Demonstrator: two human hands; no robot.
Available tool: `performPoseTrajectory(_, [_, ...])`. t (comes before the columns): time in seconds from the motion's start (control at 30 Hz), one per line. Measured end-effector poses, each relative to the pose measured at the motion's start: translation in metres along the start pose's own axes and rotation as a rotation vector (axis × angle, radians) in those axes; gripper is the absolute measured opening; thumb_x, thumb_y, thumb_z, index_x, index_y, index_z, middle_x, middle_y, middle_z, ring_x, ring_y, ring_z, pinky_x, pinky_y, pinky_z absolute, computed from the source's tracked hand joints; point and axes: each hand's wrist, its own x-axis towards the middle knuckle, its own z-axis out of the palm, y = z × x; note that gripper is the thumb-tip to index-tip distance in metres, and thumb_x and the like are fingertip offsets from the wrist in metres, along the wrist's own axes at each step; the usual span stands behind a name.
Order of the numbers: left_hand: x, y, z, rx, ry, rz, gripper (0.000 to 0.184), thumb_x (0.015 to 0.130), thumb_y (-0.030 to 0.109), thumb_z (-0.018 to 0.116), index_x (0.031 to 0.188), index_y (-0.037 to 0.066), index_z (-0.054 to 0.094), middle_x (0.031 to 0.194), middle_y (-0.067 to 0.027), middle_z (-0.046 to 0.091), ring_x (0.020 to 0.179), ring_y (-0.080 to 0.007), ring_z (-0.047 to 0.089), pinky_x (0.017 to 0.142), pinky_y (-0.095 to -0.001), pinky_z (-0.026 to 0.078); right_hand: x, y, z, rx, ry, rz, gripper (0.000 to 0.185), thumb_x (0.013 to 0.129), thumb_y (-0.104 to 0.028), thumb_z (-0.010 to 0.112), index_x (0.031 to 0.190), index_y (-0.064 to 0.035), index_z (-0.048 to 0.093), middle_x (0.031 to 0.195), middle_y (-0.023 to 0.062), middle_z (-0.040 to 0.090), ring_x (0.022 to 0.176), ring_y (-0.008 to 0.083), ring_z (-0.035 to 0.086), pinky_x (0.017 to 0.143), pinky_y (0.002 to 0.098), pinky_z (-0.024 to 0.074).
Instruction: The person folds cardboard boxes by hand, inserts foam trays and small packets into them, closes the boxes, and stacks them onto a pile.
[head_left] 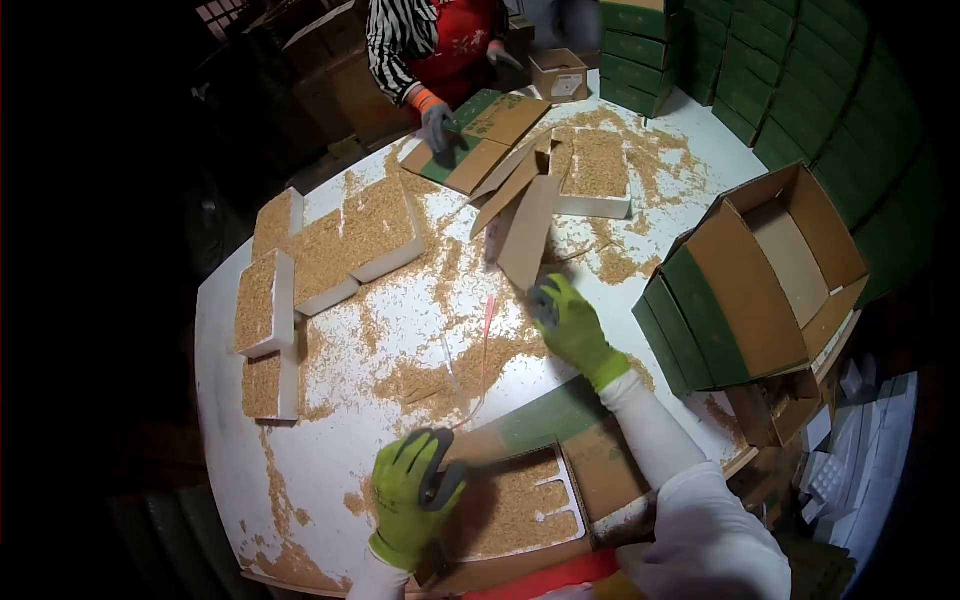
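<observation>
My right hand [575, 328], in a green glove with grey fingertips, is closed at the near end of a brown cardboard strip [530, 235]. Other cardboard pieces [505, 200] lean behind that strip. My left hand [408, 490], gloved alike, hovers by the left side of an open carton [575, 485], its fingers bent and thumb apart, with nothing seen between them. Inside the carton lies a white foam tray filled with wood shavings [510, 510]. A green-and-brown flap [540, 415] spreads out on the carton's far side.
Several foam trays of shavings [360, 230] stand at the left, another [595, 170] at the back. An open box [760, 290] sits on the right edge. Across the table, a co-worker's gloved hand [437, 125] touches flat cardboard [480, 140]. Green boxes [760, 70] are stacked behind. Shavings litter the white table [335, 465].
</observation>
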Motion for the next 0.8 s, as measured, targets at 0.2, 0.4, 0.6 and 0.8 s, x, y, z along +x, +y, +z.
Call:
performPoseTrajectory(0.2, [0.081, 0.013, 0.029, 0.43, -0.184, 0.44, 0.042, 0.08, 0.012, 0.068, 0.121, 0.013, 0.061, 0.133, -0.0091, 0.056, 0.128, -0.0365, 0.047, 0.11, -0.0587, 0.032, -0.091, -0.089, -0.127, -0.309, -0.499, -0.467, 0.038, 0.08, -0.01, 0.066, 0.117, 0.0002, 0.063, 0.124, 0.0122, 0.06, 0.096, 0.0311, 0.058, 0.092, 0.04, 0.0457])
performPoseTrajectory(0.4, [0.057, 0.005, 0.053, 0.112, -0.154, 0.316, 0.025, 0.077, 0.009, 0.069, 0.103, 0.01, 0.069, 0.095, -0.0072, 0.068, 0.089, -0.0282, 0.064, 0.083, -0.0413, 0.048, -0.152, -0.074, -0.27, -0.224, 0.114, -0.223, 0.029, 0.079, -0.001, 0.071, 0.108, -0.0037, 0.068, 0.124, 0.0145, 0.062, 0.097, 0.0297, 0.065, 0.081, 0.037, 0.0547])
performPoseTrajectory(0.6, [0.034, -0.015, 0.058, -0.293, -0.065, 0.08, 0.028, 0.087, 0.012, 0.065, 0.111, 0.0, 0.069, 0.106, -0.0145, 0.069, 0.091, -0.0278, 0.065, 0.079, -0.0368, 0.052, -0.214, 0.108, -0.354, -0.675, 0.098, 0.772, 0.031, 0.088, -0.017, 0.064, 0.117, -0.0037, 0.065, 0.123, 0.0139, 0.064, 0.103, 0.0292, 0.067, 0.086, 0.0372, 0.0535])
performPoseTrajectory(0.8, [0.035, 0.013, 0.044, -0.02, -0.01, 0.291, 0.035, 0.081, 0.016, 0.067, 0.114, 0.004, 0.069, 0.11, -0.0098, 0.07, 0.1, -0.031, 0.063, 0.09, -0.0397, 0.049, -0.211, 0.22, -0.299, -0.897, -0.08, 0.725, 0.041, 0.09, -0.039, 0.06, 0.12, -0.0118, 0.068, 0.117, 0.0155, 0.069, 0.105, 0.0333, 0.067, 0.09, 0.041, 0.053])
